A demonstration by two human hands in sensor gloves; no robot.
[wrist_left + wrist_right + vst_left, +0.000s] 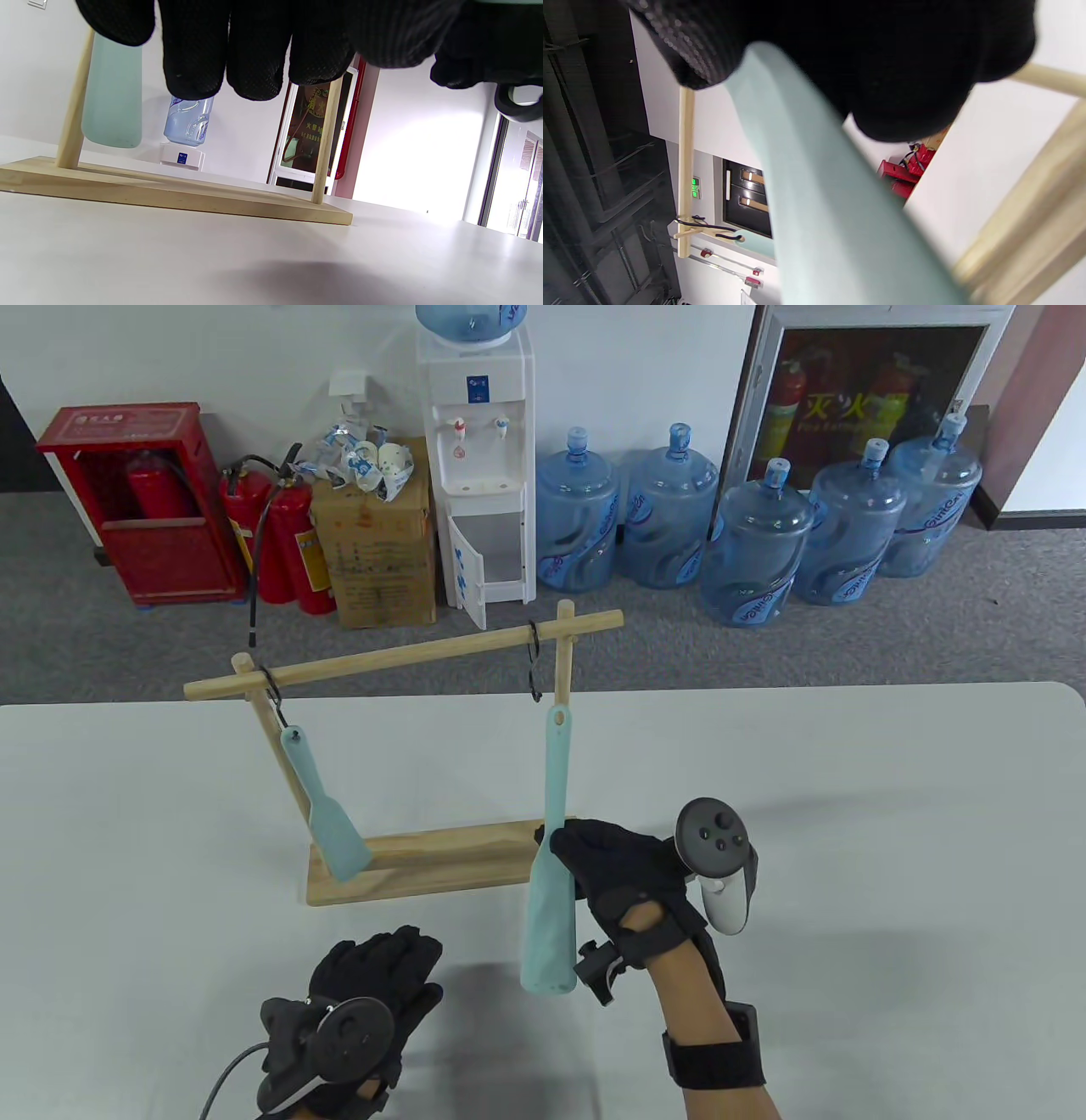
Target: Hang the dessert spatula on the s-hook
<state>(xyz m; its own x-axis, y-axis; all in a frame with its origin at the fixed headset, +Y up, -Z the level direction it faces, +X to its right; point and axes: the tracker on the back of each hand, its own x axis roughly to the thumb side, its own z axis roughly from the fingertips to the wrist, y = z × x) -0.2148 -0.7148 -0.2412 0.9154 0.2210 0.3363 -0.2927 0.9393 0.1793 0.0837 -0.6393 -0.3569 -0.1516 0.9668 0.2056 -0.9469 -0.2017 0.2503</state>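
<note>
My right hand (585, 857) grips a long light-teal dessert spatula (547, 857) at its middle and holds it upright, blade end down. Its handle tip with the hole is just below the black s-hook (534, 666) on the right end of the wooden rail (399, 655); I cannot tell if they touch. The spatula fills the right wrist view (831, 220) under my gloved fingers (882, 63). My left hand (373, 984) rests on the table in front of the rack, fingers curled, holding nothing; its fingers (254, 46) hang in at the top of the left wrist view.
A second teal spatula (327, 806) hangs from the left s-hook (273, 691); it also shows in the left wrist view (112, 93). The wooden rack base (424, 865) stands on the white table (848, 857). Water bottles and fire extinguishers stand on the floor beyond.
</note>
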